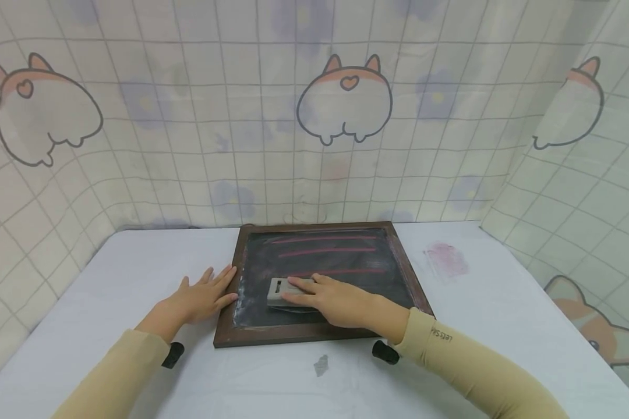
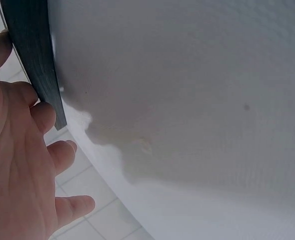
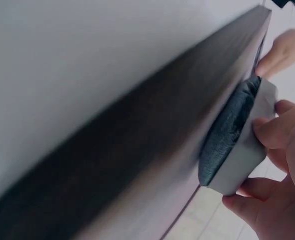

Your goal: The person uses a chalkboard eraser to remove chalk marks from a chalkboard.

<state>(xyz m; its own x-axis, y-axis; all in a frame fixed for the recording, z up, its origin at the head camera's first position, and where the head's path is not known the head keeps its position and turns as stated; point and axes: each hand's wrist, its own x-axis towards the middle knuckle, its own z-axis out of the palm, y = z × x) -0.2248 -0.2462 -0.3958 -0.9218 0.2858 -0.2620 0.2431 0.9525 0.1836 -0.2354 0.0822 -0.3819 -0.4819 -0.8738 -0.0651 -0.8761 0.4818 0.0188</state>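
Note:
A small blackboard (image 1: 346,302) in a brown wooden frame lies on the white table, with several red chalk lines across its upper part. My right hand (image 1: 340,299) grips a grey blackboard eraser (image 1: 278,291) over the left-centre of the board. In the right wrist view, fingers and thumb hold the grey back of the eraser (image 3: 245,150), and its dark felt pad faces the board. My left hand (image 1: 199,299) has its fingers spread, fingertips at the left edge of the frame. The left wrist view shows that hand (image 2: 17,150) beside the dark frame edge (image 2: 35,55).
The white-covered table (image 1: 482,337) has a pink smudge (image 1: 446,259) right of the board and a grey patch (image 1: 321,365) in front of it. A tile-patterned curtain (image 1: 272,174) with cartoon dogs stands behind and at both sides.

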